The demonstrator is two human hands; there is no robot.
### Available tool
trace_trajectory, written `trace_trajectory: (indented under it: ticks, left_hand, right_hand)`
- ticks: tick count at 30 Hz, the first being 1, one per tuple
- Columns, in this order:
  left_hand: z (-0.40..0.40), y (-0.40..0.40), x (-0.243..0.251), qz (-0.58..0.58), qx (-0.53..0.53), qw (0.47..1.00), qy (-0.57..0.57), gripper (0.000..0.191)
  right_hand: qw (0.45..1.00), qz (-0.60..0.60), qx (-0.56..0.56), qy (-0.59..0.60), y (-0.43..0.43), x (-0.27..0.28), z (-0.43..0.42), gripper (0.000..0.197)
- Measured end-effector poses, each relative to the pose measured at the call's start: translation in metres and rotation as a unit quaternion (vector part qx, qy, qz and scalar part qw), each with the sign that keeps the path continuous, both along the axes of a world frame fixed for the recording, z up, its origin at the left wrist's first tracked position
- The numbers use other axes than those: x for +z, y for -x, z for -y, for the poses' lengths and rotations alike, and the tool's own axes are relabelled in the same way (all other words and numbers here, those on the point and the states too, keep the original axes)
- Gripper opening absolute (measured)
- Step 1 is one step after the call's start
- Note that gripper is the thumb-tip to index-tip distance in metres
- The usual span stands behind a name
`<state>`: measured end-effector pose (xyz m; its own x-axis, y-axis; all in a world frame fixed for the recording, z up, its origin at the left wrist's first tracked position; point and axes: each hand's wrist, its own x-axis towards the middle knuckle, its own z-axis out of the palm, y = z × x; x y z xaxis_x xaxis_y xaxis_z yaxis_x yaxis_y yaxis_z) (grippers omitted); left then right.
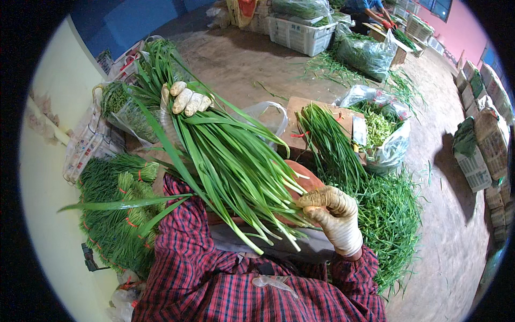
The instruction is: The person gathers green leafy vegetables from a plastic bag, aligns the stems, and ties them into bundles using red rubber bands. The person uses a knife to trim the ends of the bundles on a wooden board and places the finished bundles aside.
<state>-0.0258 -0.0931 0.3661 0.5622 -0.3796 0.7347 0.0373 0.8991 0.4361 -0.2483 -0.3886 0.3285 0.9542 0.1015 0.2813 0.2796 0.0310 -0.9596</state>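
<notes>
My left hand [187, 98], in a soiled pale glove, grips a thick bunch of long green leafy stalks, probably garlic chives [225, 149], near its leafy upper part. The bunch slants down to the right over my lap, its white stalk ends fanned out. At those ends is my right hand [334, 217], also gloved, with thumb and fingers pinched on a few stalk ends. A few long leaves stick out to the left. Right of the bunch, another bundle of green stalks [330, 141] lies on a cardboard-topped box [295, 116], with red ties beside it.
Tied green bundles [120, 209] are stacked at the left wall. Loose leaves [386, 221] are heaped at my right, below a plastic bag of pale trimmings [378, 133]. A white crate [299, 34] stands farther off. At the upper right a co-worker [374, 14] handles greens; crates [472, 161] line the right.
</notes>
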Motion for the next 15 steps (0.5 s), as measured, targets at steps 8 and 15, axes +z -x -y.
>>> trace_trajectory:
  ticks: [8, 15]
  left_hand:
    - [-0.003, -0.005, 0.0, -0.003, 0.001, 1.0, -0.016, 0.038]
    - [-0.008, -0.003, 0.007, 0.0, 0.025, 1.0, -0.014, 0.038]
  right_hand:
    - [0.992, -0.015, -0.112, 0.048, 0.017, 0.0, 0.01, 0.022]
    - [0.966, -0.007, -0.163, 0.202, 0.021, -0.036, 0.049, 0.018]
